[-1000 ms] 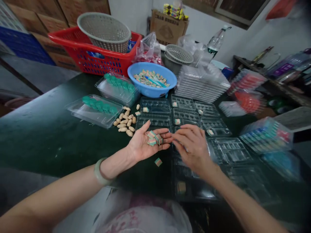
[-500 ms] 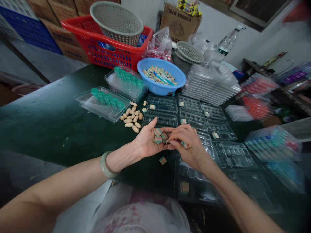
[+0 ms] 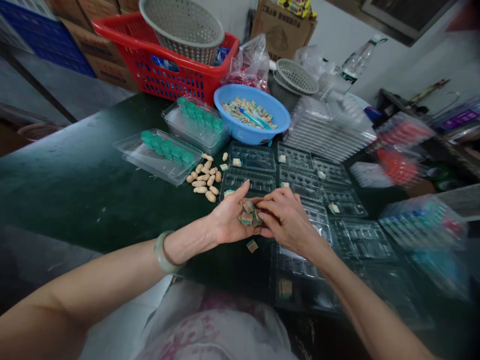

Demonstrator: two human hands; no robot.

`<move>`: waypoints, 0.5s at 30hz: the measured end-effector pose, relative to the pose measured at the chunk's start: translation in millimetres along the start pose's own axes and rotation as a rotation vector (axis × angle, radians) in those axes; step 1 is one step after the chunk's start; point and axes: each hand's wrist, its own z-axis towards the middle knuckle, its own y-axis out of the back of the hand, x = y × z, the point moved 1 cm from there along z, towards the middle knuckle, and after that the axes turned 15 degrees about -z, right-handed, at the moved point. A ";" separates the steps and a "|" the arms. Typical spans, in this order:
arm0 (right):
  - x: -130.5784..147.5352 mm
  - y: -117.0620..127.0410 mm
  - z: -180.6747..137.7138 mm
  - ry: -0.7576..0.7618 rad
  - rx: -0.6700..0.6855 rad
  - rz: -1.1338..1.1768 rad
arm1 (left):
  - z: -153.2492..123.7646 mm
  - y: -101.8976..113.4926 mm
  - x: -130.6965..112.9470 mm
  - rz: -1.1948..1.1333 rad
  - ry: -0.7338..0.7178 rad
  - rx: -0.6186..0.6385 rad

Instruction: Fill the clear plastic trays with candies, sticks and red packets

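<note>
My left hand lies palm up, cupped under several small striped square pieces in green and orange. A pale green bangle circles that wrist. My right hand reaches over the left fingers, its thumb and fingertips pinched at a striped piece; the fingers partly hide it. One loose striped piece lies on the dark green table below the hands. Around and beyond my right hand spread several clear plastic trays with moulded compartments, some holding a single striped piece. Whole peanuts lie left of the trays.
A blue basin of striped pieces, with a blue-and-white tool in it, stands behind the trays. Clear boxes with green pieces sit at left. A red basket carries a grey colander. Stacked clear trays stand at back right.
A striped piece now shows in the tray just beyond my left thumb. My right fingers are back at the pieces in my left palm, and the view has shifted slightly.
</note>
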 end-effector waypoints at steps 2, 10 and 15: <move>-1.0 -1.8 -1.1 0.013 -0.005 0.007 | 0.0 0.3 -0.5 -0.015 -0.011 -0.006; -4.9 -1.0 -3.8 -0.051 -0.069 0.247 | 0.8 2.1 -2.0 0.004 -0.035 -0.007; -7.7 5.2 -3.2 -0.097 -0.045 0.368 | 1.4 1.5 -1.4 0.054 -0.035 -0.050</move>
